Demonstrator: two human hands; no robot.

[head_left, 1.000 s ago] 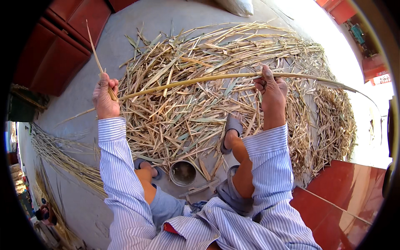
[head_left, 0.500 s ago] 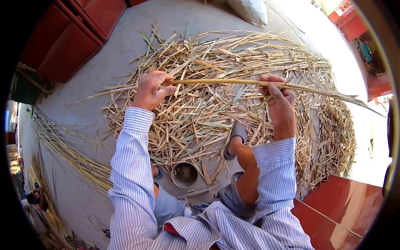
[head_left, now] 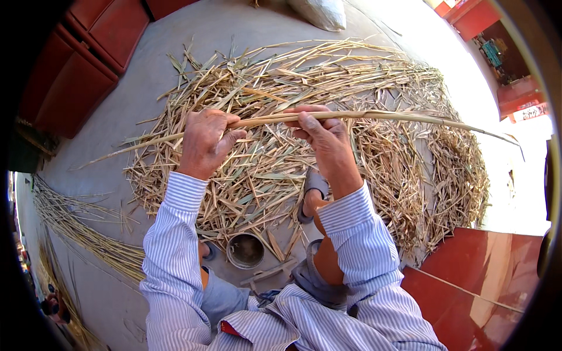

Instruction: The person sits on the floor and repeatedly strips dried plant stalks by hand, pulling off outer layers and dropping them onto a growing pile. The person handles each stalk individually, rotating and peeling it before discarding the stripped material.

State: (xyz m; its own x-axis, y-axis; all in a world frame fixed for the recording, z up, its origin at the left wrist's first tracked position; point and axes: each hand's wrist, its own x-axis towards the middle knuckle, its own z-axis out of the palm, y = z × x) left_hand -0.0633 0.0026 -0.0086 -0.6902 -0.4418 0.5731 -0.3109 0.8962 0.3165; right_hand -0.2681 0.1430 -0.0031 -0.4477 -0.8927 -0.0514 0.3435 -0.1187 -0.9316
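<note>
A long, thin reed stalk [head_left: 398, 116] runs level across the view, with a loose papery sheath toward its right end. My left hand [head_left: 206, 140] is closed round the stalk, and its thin end sticks out to the left. A short way to the right, my right hand [head_left: 323, 137] grips the same stalk between thumb and fingers. Below both hands a wide heap of dry leaves and sheaths [head_left: 263, 181] covers the floor.
A round metal bowl [head_left: 245, 250] stands by my feet. At the left lies a bundle of thin bare stalks [head_left: 93, 231]. Red padded furniture [head_left: 70, 82] is at the upper left, a whitish sack [head_left: 321, 13] at the top, a red panel [head_left: 462, 281] at lower right.
My right hand has slid left along the stalk, closer to my left hand. The stalk's thin end now reaches farther out on the left. The whole view has shifted slightly.
</note>
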